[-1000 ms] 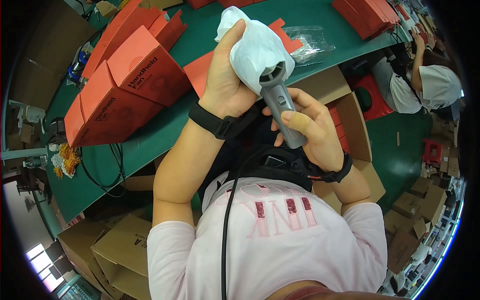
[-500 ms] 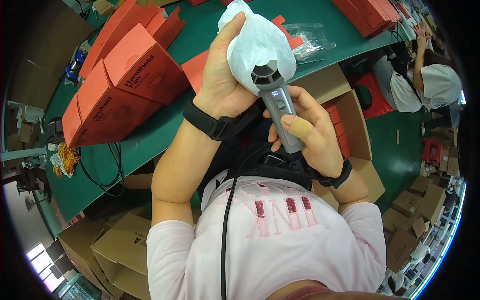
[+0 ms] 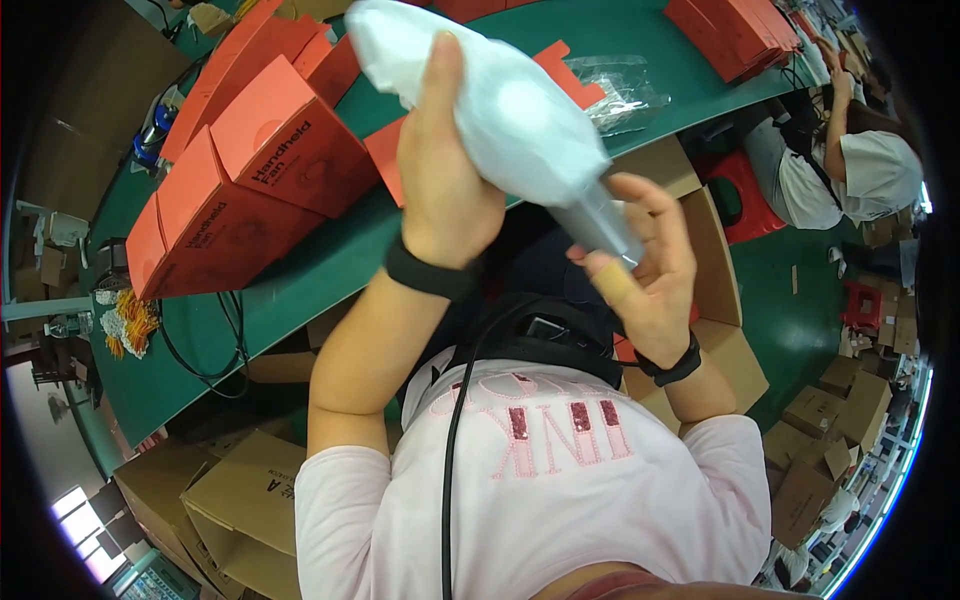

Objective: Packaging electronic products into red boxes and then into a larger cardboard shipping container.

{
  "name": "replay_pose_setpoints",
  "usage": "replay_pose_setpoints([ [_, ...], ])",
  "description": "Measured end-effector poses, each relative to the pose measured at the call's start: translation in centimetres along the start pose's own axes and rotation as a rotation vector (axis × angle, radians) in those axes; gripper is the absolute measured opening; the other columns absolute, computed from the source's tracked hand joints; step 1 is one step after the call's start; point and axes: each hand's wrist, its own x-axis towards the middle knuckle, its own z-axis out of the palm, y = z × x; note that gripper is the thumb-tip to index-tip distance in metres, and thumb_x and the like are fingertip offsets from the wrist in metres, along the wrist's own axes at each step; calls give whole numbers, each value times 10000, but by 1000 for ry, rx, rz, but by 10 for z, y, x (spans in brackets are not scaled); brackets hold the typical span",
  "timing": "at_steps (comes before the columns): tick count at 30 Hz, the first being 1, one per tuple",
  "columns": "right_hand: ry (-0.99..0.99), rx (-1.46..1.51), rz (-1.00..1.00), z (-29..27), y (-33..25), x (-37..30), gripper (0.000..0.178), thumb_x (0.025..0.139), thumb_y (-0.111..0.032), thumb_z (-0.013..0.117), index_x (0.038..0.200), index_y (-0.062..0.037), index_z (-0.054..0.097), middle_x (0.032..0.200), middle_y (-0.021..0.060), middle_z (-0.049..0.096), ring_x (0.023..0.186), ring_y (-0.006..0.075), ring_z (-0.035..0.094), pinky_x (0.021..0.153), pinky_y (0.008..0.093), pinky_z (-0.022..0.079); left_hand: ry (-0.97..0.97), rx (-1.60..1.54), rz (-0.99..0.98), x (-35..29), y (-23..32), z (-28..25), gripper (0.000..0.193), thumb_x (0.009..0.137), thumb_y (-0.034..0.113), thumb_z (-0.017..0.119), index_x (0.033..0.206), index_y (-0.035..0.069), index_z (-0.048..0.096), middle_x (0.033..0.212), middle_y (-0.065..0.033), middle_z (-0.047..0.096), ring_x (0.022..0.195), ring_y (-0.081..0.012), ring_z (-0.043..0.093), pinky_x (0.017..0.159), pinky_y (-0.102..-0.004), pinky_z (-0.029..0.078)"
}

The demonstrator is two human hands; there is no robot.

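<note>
A grey handheld fan is mostly inside a thin white bag (image 3: 520, 110), and only its handle (image 3: 598, 228) sticks out at the lower right. My left hand (image 3: 450, 190) is closed round the bagged head, its thumb lying along the bag. Around the handle's end is my right hand (image 3: 650, 275), somewhat blurred, with a tan bandage on the thumb. Its thumb and a fingertip show at the handle while the upper fingers curve loosely apart. The fan's head is hidden by the bag.
Red printed boxes (image 3: 255, 180) stand on the green table (image 3: 270, 305) at left. A clear plastic bag (image 3: 620, 90) lies beyond my hands, near stacked red cartons (image 3: 730, 40). An open cardboard box (image 3: 715, 250) is at my right. Another person (image 3: 870, 170) sits farther right.
The fan has turned over, so its display and button no longer show and the bag covers its head. The bag's far end has swung left; my right hand has shifted toward the handle's end.
</note>
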Motion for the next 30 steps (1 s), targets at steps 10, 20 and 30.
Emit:
replay_pose_setpoints([
  [10,60,63,-86,-43,-13,31,824,968,-64,560,1597,-89,29,1031,119,677,495,57,483,445,197,394,-381,-23,-219,-22,-29,13,537,932,284,698,1349,16,491,1259,-78,594,1169,-176,577,1033,-375,432],
  [20,281,-319,-400,-32,-1,45,385,967,-138,586,1304,47,595,1149,146,695,1025,181,657,895,289,496,-119,-348,-536,-26,-60,51,453,939,312,699,1309,127,513,1201,-30,611,1134,-161,577,997,-384,447],
  [30,102,1096,305,-86,5,7,370,1005,-106,447,1314,90,496,1302,185,594,1179,242,585,1016,374,479,-32,-466,-470,-5,-39,49,275,897,232,707,1060,52,577,970,-106,657,924,-214,653,895,-428,541],
])
